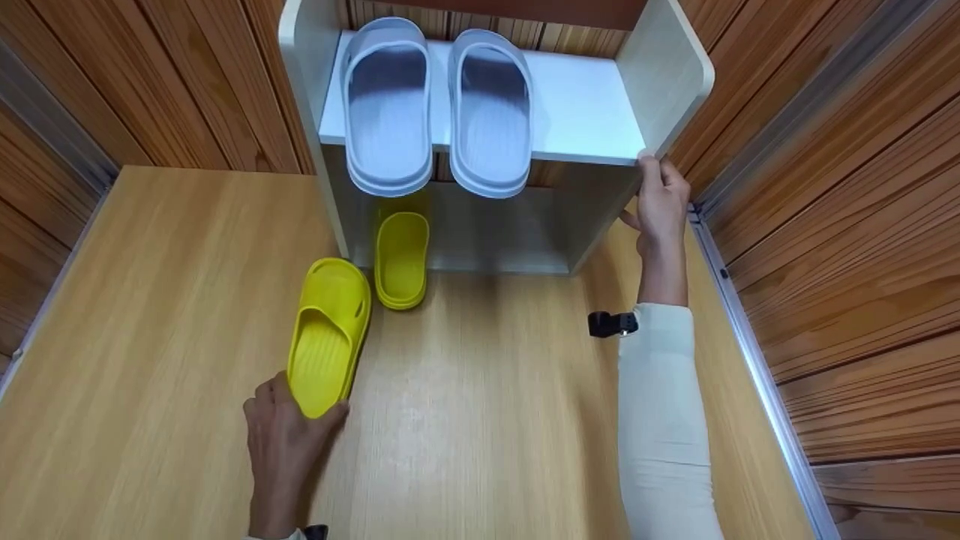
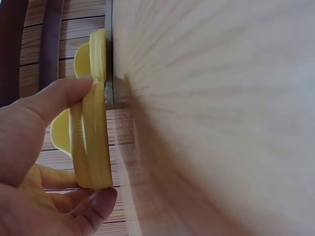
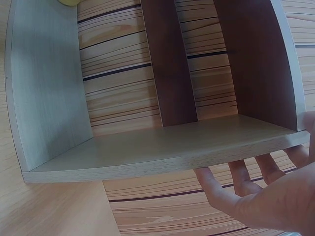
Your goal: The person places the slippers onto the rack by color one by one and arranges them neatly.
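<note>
My left hand grips a yellow slipper by its heel end, thumb on one side and fingers on the other. The slipper's toe points toward a shoe rack; in the left wrist view its sole is close over the floor. A second yellow slipper sits partly inside the rack's lower level at the left, its toe in shadow. At the rack's right side panel, my right hand holds the front edge near the upper shelf, its fingers along the outer face.
Two light grey-blue slippers stand on the upper shelf, heels overhanging its front. Wood-patterned walls surround the light wood floor, with a metal strip along the right edge. A dark brown crossbar spans the rack's back.
</note>
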A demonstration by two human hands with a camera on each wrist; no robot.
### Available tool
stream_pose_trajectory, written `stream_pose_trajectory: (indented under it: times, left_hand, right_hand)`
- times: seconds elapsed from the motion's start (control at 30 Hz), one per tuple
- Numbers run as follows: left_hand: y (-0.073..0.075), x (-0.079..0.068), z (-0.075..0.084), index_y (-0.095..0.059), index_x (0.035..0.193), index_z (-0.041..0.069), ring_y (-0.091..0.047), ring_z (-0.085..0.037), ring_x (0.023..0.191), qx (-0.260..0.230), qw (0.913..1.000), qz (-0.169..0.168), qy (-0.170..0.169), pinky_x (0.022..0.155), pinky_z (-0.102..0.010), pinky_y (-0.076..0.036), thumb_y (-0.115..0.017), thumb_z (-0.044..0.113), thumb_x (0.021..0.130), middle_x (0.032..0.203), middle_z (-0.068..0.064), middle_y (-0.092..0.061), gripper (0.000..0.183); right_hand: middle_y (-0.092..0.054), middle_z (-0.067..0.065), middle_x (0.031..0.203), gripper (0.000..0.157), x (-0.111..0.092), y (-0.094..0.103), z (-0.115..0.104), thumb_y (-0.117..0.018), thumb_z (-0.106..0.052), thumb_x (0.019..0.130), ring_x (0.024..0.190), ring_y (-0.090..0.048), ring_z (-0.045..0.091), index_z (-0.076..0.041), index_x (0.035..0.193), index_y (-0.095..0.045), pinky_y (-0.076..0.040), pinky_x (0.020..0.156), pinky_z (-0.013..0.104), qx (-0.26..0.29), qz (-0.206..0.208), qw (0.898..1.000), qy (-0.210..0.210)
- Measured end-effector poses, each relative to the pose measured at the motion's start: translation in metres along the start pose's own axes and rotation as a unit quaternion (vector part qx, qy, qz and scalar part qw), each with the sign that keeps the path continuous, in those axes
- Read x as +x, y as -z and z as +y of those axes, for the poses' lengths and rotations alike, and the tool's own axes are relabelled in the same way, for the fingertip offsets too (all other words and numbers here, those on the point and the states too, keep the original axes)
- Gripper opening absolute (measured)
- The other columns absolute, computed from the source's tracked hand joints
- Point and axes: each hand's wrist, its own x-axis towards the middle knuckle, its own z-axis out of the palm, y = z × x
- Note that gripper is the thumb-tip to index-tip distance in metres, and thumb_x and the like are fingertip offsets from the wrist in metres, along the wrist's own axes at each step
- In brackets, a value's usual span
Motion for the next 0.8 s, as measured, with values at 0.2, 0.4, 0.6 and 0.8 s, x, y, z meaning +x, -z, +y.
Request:
stream_pose_trajectory:
  times: [0.2, 0.4, 0.6, 0.8]
  left_hand:
    - [0.002, -0.003, 0.005, -0.045, 0.136, -0.013, -0.043, -0.043, 0.099, -0.007, 0.9998, 0.008, -0.015, 0.074, -0.05, -0.042, -0.091, 0.029, 0.067, 0.12, -0.032, -0.05, 0.094]
    - [0.002, -0.006, 0.01, -0.047, 0.137, -0.012, -0.043, -0.043, 0.102, -0.028, 0.9993, 0.01, -0.025, 0.079, -0.05, -0.039, -0.092, 0.028, 0.067, 0.123, -0.03, -0.051, 0.092]
    - [-0.001, -0.008, 0.016, -0.048, 0.138, -0.01, -0.043, -0.041, 0.105, -0.038, 0.9988, 0.01, -0.028, 0.08, -0.049, -0.039, -0.092, 0.028, 0.067, 0.125, -0.029, -0.051, 0.091]
    - [-0.007, -0.008, 0.025, -0.049, 0.137, -0.01, -0.043, -0.041, 0.107, -0.045, 0.9982, 0.018, -0.034, 0.083, -0.051, -0.04, -0.093, 0.029, 0.067, 0.126, -0.029, -0.052, 0.091]
  right_hand:
    - [-0.05, 0.009, 0.139, 0.035, 0.0, -0.001, -0.001, -0.053, -0.04, 0.103, 0.132, -0.047, 0.03, -0.015, 0.125, -0.064, -0.039, 0.106, 0.064, -0.002, 0.0, 1.0, -0.004]
    - [-0.05, 0.008, 0.138, 0.033, 0.001, -0.001, -0.002, -0.053, -0.042, 0.103, 0.132, -0.047, 0.029, -0.016, 0.121, -0.064, -0.039, 0.107, 0.063, 0.0, -0.002, 1.0, -0.009]
    - [-0.051, 0.007, 0.137, 0.033, 0.001, 0.0, -0.001, -0.054, -0.042, 0.103, 0.132, -0.047, 0.028, -0.016, 0.118, -0.065, -0.04, 0.106, 0.063, -0.003, -0.001, 1.0, -0.011]
    - [-0.051, 0.006, 0.135, 0.033, 0.001, 0.0, -0.001, -0.054, -0.043, 0.103, 0.131, -0.047, 0.028, -0.017, 0.118, -0.065, -0.04, 0.106, 0.063, -0.005, -0.002, 1.0, -0.011]
